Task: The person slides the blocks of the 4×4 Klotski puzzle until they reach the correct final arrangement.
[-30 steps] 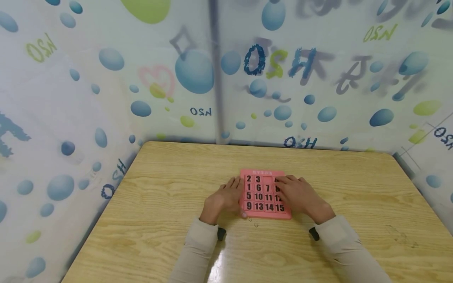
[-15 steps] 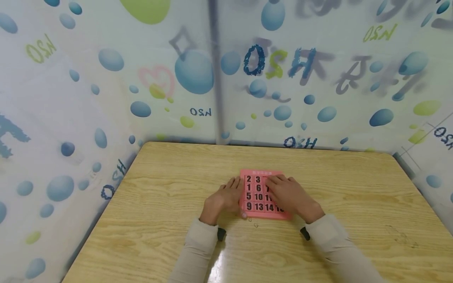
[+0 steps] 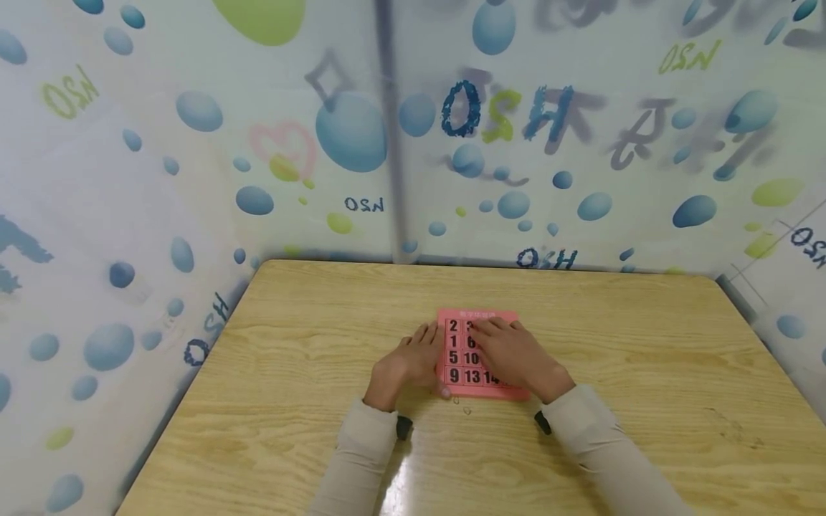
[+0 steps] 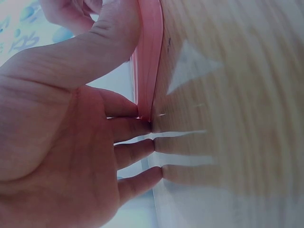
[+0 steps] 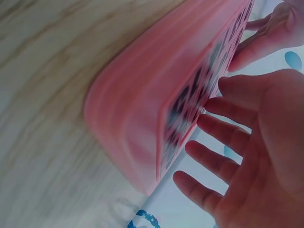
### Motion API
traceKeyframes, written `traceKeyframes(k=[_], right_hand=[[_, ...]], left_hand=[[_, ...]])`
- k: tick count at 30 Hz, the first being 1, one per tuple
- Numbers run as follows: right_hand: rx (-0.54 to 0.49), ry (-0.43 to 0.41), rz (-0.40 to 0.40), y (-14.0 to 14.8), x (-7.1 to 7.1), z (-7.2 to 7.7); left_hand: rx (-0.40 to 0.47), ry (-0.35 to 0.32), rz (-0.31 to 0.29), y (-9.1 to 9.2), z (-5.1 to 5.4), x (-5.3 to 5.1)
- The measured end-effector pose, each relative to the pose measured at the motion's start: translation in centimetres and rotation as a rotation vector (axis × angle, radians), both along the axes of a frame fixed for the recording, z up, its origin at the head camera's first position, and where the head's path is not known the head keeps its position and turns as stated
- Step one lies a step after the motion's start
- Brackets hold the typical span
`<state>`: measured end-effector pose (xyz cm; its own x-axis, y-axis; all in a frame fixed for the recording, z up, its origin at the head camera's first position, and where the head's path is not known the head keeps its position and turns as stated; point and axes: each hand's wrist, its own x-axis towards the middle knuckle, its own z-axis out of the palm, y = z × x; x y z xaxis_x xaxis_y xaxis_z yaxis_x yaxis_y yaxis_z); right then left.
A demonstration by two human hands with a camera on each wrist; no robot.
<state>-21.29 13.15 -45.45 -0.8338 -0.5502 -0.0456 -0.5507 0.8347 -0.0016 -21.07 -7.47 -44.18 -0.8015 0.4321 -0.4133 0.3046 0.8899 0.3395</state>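
Observation:
A pink number slide puzzle (image 3: 477,392) lies flat on the table, its square tiles marked with black numbers. My left hand (image 3: 413,358) rests along the puzzle's left side, thumb at the near corner. In the left wrist view its fingers (image 4: 135,154) are straight, tips down on the tabletop, and the thumb lies against the pink side wall (image 4: 149,52). Over the right part of the puzzle is my right hand (image 3: 510,352), fingertips on the upper tiles near the 3. Its fingers (image 5: 211,161) are spread and nearly straight in the right wrist view. Several right-hand tiles are hidden beneath it.
The wood-grain table (image 3: 310,322) extends around the puzzle on all sides. Behind it and to the left stand pale curtain-like walls (image 3: 290,215) printed with blue and green drops and lettering. Small marks show on the tabletop at right.
My right hand has slid leftward across the puzzle, from the right column towards the 3 tile, covering more of the tiles. The left hand has stayed in place.

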Motion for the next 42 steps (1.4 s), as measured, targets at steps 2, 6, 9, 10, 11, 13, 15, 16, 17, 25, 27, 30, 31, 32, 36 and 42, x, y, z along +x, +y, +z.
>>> traceKeyframes(k=[2, 6, 9, 10, 11, 13, 15, 16, 17, 25, 27, 30, 31, 32, 36, 42], right_hand=[[0.003, -0.001, -0.005, 0.1, -0.1, 0.0], [0.003, -0.006, -0.007, 0.3, 0.0, 0.1], [0.002, -0.010, -0.002, 0.5, 0.1, 0.3], [0.003, -0.011, -0.002, 0.6, 0.2, 0.3], [0.004, -0.012, 0.000, 0.7, 0.3, 0.3], [0.009, -0.012, 0.000, 0.8, 0.3, 0.4], [0.009, -0.012, -0.001, 0.9, 0.4, 0.3], [0.008, -0.014, -0.003, 1.0, 0.4, 0.3], [0.006, -0.017, -0.006, 1.1, 0.4, 0.3], [-0.019, -0.001, -0.007, 1.6, 0.3, 0.2], [-0.024, -0.006, -0.010, 1.7, 0.4, 0.3], [-0.025, -0.011, -0.016, 1.8, 0.4, 0.4], [-0.022, -0.009, -0.016, 1.9, 0.4, 0.4], [-0.022, -0.009, -0.017, 2.0, 0.4, 0.4], [-0.018, 0.009, -0.008, 2.2, 0.5, 0.5], [-0.021, 0.028, -0.001, 2.3, 0.6, 0.7]], left_hand=[[-0.005, 0.005, -0.003, 0.0, 0.0, 0.0], [-0.010, 0.011, -0.007, 0.0, 0.0, -0.1], [-0.007, 0.007, -0.006, 0.0, 0.0, 0.0], [-0.006, 0.005, -0.006, 0.0, 0.0, 0.0], [-0.004, 0.004, -0.005, 0.0, 0.0, 0.0], [-0.003, 0.003, -0.004, 0.0, 0.0, 0.0], [-0.005, 0.002, -0.003, -0.1, 0.0, 0.0], [-0.005, 0.002, -0.002, -0.1, 0.0, 0.0], [-0.004, 0.002, 0.000, -0.1, 0.0, 0.0], [0.007, -0.001, 0.012, -0.1, 0.0, 0.0], [0.008, -0.003, 0.013, -0.1, 0.0, 0.0], [0.009, -0.004, 0.014, -0.1, -0.1, 0.0], [0.010, -0.004, 0.016, -0.1, -0.1, 0.0], [0.010, -0.004, 0.018, -0.1, -0.1, 0.0], [0.018, -0.011, 0.026, 0.0, -0.1, 0.0], [0.024, -0.009, 0.024, 0.0, 0.0, 0.1]])
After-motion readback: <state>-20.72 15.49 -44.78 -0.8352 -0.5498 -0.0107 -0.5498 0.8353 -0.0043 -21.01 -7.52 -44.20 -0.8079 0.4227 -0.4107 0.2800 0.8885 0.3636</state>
